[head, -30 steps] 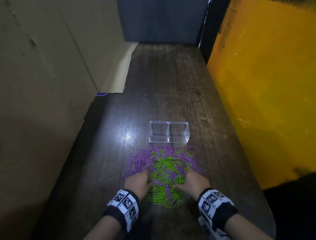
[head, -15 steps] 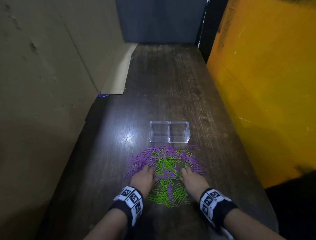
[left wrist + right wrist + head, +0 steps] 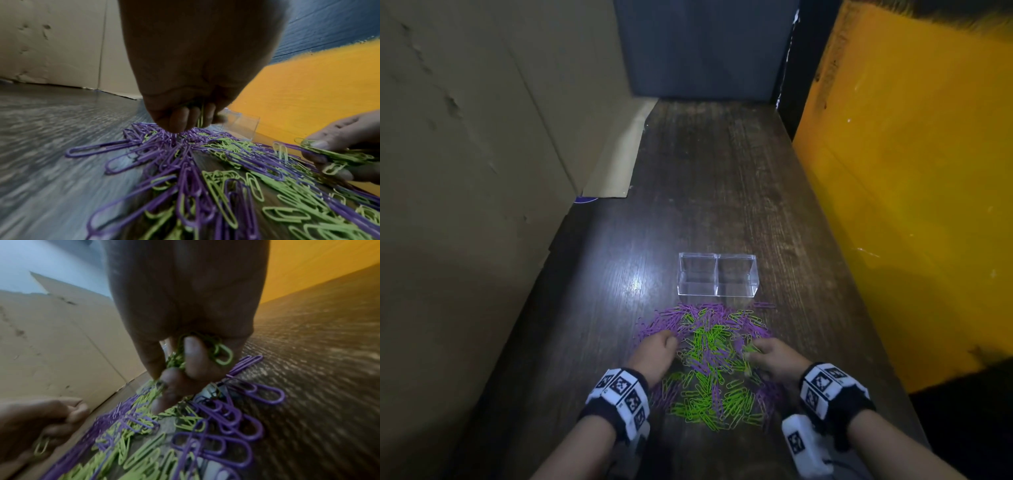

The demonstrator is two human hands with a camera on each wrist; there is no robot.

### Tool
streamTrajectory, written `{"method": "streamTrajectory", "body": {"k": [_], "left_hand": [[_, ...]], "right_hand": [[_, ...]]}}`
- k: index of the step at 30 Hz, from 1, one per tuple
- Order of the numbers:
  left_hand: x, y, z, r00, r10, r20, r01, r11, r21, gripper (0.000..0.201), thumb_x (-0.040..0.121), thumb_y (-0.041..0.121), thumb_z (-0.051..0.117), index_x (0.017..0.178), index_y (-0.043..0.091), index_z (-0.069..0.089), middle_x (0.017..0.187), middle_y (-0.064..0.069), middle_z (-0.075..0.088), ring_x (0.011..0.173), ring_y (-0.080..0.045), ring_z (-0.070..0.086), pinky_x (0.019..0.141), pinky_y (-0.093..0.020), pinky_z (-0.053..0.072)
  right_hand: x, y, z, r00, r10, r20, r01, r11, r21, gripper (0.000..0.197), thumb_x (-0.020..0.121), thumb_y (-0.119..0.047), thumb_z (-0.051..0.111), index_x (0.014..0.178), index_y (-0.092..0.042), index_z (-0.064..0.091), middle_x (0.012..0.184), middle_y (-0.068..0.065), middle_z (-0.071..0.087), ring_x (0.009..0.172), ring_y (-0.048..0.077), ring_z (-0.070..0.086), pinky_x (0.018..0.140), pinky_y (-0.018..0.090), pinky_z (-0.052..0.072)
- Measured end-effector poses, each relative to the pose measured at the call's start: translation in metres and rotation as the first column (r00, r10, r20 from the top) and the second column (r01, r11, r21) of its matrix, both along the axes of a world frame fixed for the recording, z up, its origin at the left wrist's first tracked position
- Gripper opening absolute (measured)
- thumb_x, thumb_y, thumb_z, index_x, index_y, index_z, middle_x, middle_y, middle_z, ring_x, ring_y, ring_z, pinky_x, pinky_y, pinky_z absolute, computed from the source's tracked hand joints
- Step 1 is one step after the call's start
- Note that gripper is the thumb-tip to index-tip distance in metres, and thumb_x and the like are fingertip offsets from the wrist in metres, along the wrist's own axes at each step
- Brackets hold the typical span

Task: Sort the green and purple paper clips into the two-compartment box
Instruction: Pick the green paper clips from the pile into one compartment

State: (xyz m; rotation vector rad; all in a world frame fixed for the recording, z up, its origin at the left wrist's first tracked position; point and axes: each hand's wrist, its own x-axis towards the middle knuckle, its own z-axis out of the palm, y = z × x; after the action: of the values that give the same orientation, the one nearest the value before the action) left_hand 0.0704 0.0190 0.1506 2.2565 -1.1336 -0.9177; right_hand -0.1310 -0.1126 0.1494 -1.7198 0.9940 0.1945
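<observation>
The step in hand looked to be gathering green clips out of the mixed pile (image 3: pixel 705 363), and doing it well would mean lifting each bunch slowly so that hooked purple clips (image 3: pixel 661 322) could shake free before anything reached the clear two-compartment box (image 3: pixel 717 274), both of whose compartments appeared empty. The right hand (image 3: pixel 774 359) was closed around a bunch of green clips (image 3: pixel 218 352), curled fingers (image 3: pixel 195 356) pressing them into the palm; the left wrist view showed a purple clip riding alongside that bunch, so a check before the drop seemed wise. The left hand (image 3: pixel 654 353) was curled too, fingertips down among the purple clips, with at least one green clip (image 3: pixel 200 118) caught between its fingers (image 3: pixel 179 120). Taking the box as the landmark, the pile lay just in front of it on the dark wooden table (image 3: pixel 722 171), its far edge close to the box's front wall; the left hand was at the pile's left side, the right at its right, both nearer the person than the box.
</observation>
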Motion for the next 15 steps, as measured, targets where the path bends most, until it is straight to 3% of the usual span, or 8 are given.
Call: {"method": "streamTrajectory", "body": {"k": [2,4,6,7,9,11,13,15], "left_hand": [[-0.001,0.001,0.001,0.999,0.046,-0.028,-0.047,0.999,-0.026,0.032,0.099,0.027,0.037,0.085,0.012,0.061,0.093,-0.014,0.063,0.093,-0.025,0.059,0.084,-0.031,0.044],[-0.002,0.000,-0.004,0.996,0.060,-0.061,-0.064,0.997,-0.050,0.039,0.099,0.031,0.035,0.100,0.003,0.062,0.100,-0.018,0.065,0.098,-0.026,0.060,0.084,-0.030,0.042],[-0.001,-0.001,-0.011,0.986,0.094,-0.137,-0.108,0.989,-0.096,0.036,0.100,0.027,0.035,0.086,0.004,0.058,0.082,-0.020,0.061,0.081,-0.028,0.058,0.073,-0.030,0.038],[0.000,-0.001,-0.014,0.967,0.123,-0.222,-0.152,0.981,-0.122,0.034,0.100,0.027,0.035,0.076,0.009,0.053,0.067,-0.012,0.053,0.067,-0.024,0.051,0.067,-0.030,0.035],[0.000,-0.001,-0.017,0.883,0.208,-0.420,-0.288,0.948,-0.136,0.036,0.100,0.026,0.034,0.067,0.015,0.044,0.051,0.005,0.037,0.046,-0.013,0.036,0.052,-0.026,0.031],[-0.001,-0.003,-0.016,0.770,0.278,-0.574,-0.408,0.906,-0.109,0.034,0.100,0.022,0.034,0.068,0.014,0.044,0.042,0.009,0.032,0.035,-0.005,0.029,0.038,-0.016,0.026],[-0.002,-0.003,-0.010,0.670,0.319,-0.671,-0.479,0.875,-0.062,0.031,0.099,0.012,0.035,0.071,0.012,0.048,0.047,0.006,0.033,0.031,0.000,0.029,0.032,-0.012,0.023],[-0.001,-0.003,-0.008,0.647,0.314,-0.695,-0.473,0.880,-0.042,0.028,0.097,0.003,0.034,0.081,0.009,0.056,0.057,0.002,0.034,0.032,0.002,0.031,0.031,-0.010,0.022]], "right_hand": [[0.001,0.001,0.004,0.998,-0.001,0.057,0.000,1.000,0.023,0.025,0.093,-0.006,0.048,0.071,-0.017,0.050,0.052,0.004,0.058,0.029,0.000,0.034,0.037,0.018,0.026],[0.003,0.002,0.006,0.994,-0.059,0.094,0.050,0.995,0.089,0.020,0.094,-0.002,0.044,0.080,-0.012,0.052,0.038,-0.007,0.055,0.026,-0.001,0.033,0.033,0.014,0.024],[0.005,0.003,0.006,0.991,-0.097,0.095,0.084,0.988,0.131,0.019,0.094,0.000,0.042,0.083,-0.012,0.053,0.035,-0.008,0.054,0.025,-0.001,0.033,0.030,0.011,0.023],[0.005,0.004,0.005,0.989,-0.116,0.091,0.102,0.984,0.146,0.021,0.094,0.000,0.042,0.082,-0.013,0.053,0.037,-0.007,0.054,0.025,-0.001,0.034,0.029,0.012,0.023],[0.004,0.004,0.004,0.980,-0.180,0.089,0.161,0.969,0.189,0.023,0.092,0.002,0.043,0.080,-0.015,0.054,0.044,-0.006,0.055,0.028,0.000,0.040,0.029,0.011,0.024],[0.002,0.004,0.008,0.958,-0.265,0.113,0.227,0.936,0.269,0.021,0.091,0.000,0.043,0.077,-0.012,0.052,0.048,-0.005,0.055,0.030,0.003,0.044,0.028,0.010,0.024],[0.001,0.005,0.013,0.943,-0.308,0.126,0.251,0.907,0.339,0.018,0.093,-0.009,0.047,0.076,-0.013,0.051,0.054,-0.002,0.053,0.033,0.004,0.041,0.030,0.009,0.022],[0.000,0.006,0.015,0.953,-0.284,0.107,0.235,0.914,0.331,0.018,0.093,-0.019,0.051,0.075,-0.016,0.052,0.057,-0.003,0.050,0.035,0.003,0.038,0.033,0.010,0.020]]}}
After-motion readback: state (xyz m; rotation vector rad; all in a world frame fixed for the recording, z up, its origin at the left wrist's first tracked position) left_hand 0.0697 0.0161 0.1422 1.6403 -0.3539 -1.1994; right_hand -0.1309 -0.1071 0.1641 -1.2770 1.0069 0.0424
